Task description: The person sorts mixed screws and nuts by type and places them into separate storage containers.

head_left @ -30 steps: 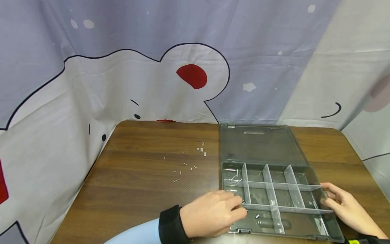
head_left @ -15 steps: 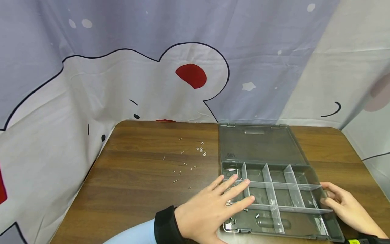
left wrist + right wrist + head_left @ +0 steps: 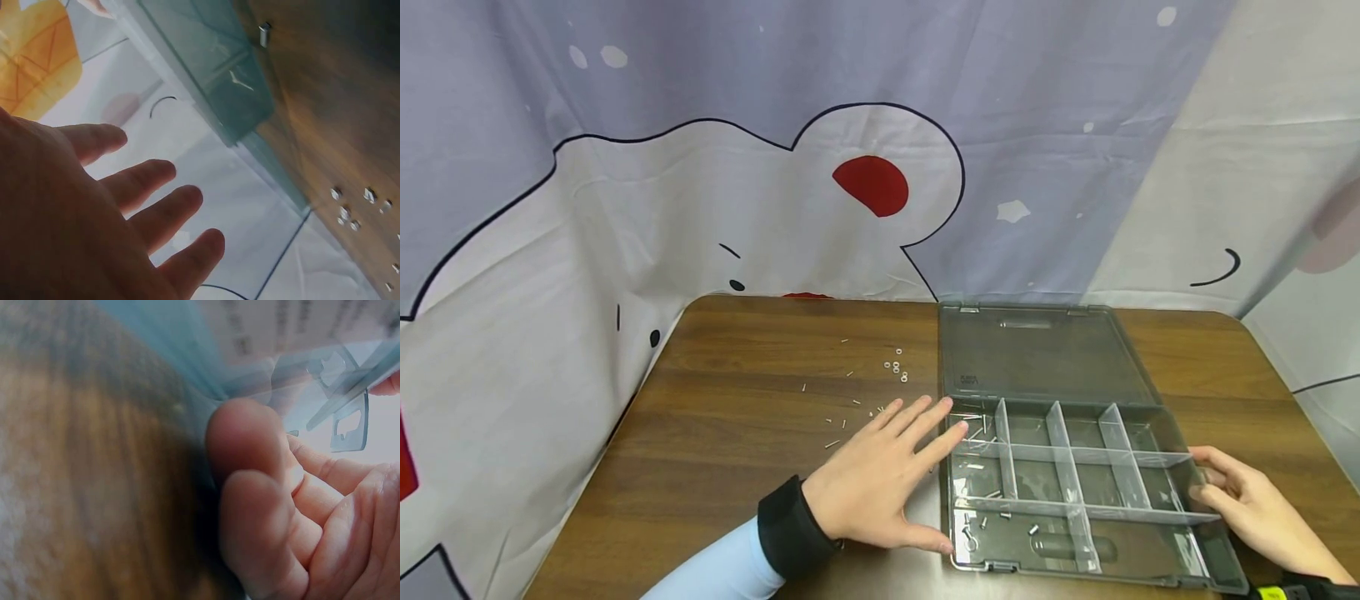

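Observation:
A grey see-through compartment box (image 3: 1051,454) lies with its lid (image 3: 1037,354) folded back on the table. My left hand (image 3: 876,483) hovers beside its left edge, fingers spread and palm down; nothing is held in it. In the left wrist view the bare fingers (image 3: 165,215) stand apart. My right hand (image 3: 1247,504) grips the box's right side, and the right wrist view shows curled fingers (image 3: 250,444) against the wall. Small screws (image 3: 976,429) lie in the back left compartment. A few more metal pieces (image 3: 984,523) lie in the front left one.
Left of the box, tiny screws (image 3: 832,444) are scattered over the wooden table (image 3: 722,467). Small nuts or rings (image 3: 896,367) sit in a group near the lid. A printed curtain (image 3: 700,192) hangs behind the table.
My left hand has opened from a bent-fingered pose over the box's left compartments. It has moved left, off the box, uncovering metal pieces in the front left compartment. My right hand stays put.

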The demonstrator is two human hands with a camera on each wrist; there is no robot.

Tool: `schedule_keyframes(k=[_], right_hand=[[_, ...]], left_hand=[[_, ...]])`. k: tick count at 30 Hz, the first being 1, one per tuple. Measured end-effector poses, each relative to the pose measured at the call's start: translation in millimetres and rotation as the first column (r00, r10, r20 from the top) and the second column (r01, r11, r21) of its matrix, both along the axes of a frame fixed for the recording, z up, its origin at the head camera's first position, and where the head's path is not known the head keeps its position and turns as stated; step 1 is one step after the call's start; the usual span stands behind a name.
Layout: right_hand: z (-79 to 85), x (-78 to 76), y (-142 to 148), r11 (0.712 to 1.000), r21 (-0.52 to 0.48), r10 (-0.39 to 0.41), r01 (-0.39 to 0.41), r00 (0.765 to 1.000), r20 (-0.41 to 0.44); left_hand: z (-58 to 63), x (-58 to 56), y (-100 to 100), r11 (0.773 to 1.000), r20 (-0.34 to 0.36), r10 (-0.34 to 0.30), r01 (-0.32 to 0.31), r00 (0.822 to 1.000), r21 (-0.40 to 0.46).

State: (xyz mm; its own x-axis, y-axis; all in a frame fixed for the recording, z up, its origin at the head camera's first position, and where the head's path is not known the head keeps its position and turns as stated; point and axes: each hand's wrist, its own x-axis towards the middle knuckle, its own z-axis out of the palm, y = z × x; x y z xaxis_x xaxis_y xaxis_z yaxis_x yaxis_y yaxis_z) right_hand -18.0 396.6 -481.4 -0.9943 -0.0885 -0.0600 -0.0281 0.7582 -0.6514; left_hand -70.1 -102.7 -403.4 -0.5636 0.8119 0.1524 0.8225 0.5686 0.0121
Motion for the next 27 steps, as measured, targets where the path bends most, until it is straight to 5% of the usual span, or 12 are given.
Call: schedule_keyframes(k=[15,27], right_hand=[[0.9,0.1,1,1.000,0.021,-0.004,0.004,1.000,0.013],[-0.8,-0.9,3,0.999,0.033,0.008,-0.007,1.000,-0.008]], left_hand=[[-17.9,-17.4,-5,0.996,0.031,0.040,-0.038,0.999,-0.079],[-35.1,-23.2,0,0.984,-0.014,-0.129,0.126,0.992,-0.126]])
